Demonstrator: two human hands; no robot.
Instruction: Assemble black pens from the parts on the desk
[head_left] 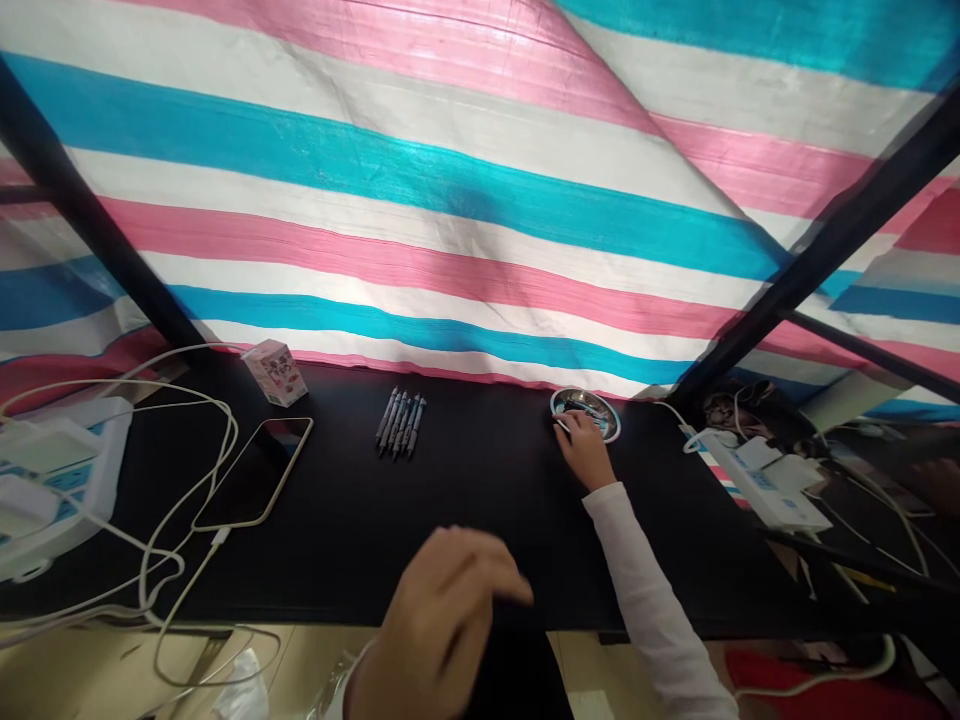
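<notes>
My right hand, in a white sleeve, rests at the near edge of a round metal dish on the black table top. Its fingertips reach into the dish, near a small white item that I cannot identify. My left hand hangs blurred above the table's near edge, with its fingers bunched and nothing visible in them. Several grey-and-white pens lie side by side left of the dish, apart from both hands.
A smartphone lies on the table, connected to a white cable. A small printed box stands behind it. White power strips sit at the left and right. A striped tarpaulin and black poles rise behind the table.
</notes>
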